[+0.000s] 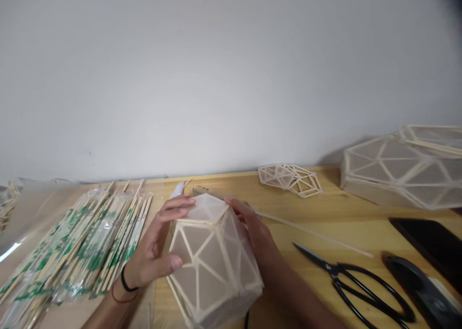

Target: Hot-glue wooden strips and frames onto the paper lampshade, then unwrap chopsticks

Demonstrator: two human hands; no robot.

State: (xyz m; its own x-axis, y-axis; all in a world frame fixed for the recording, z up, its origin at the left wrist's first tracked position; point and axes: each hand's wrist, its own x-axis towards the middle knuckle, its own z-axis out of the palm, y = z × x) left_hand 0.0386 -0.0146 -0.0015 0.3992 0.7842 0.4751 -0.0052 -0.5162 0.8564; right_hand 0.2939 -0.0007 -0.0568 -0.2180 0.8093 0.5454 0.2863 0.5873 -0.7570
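Observation:
A faceted model (212, 252) of pale wooden sticks, covered with translucent sheet, stands tilted at the lower middle of the table. My left hand (159, 244) is curved round its left side, thumb on the front facet and fingertips near the top edge. On the right side rests my right hand (252, 223), with fingers at the top right edge and the rest partly hidden behind the model. Between them, both hands hold the model.
Wrapped chopsticks (90, 242) lie left. Behind is a small stick frame (290, 178); a large covered model (400, 170) stands right. Black scissors (334, 271), a thin rod (314, 232), a dark flat object (429, 247) and a black tool (420, 285) lie right. A wall rises behind.

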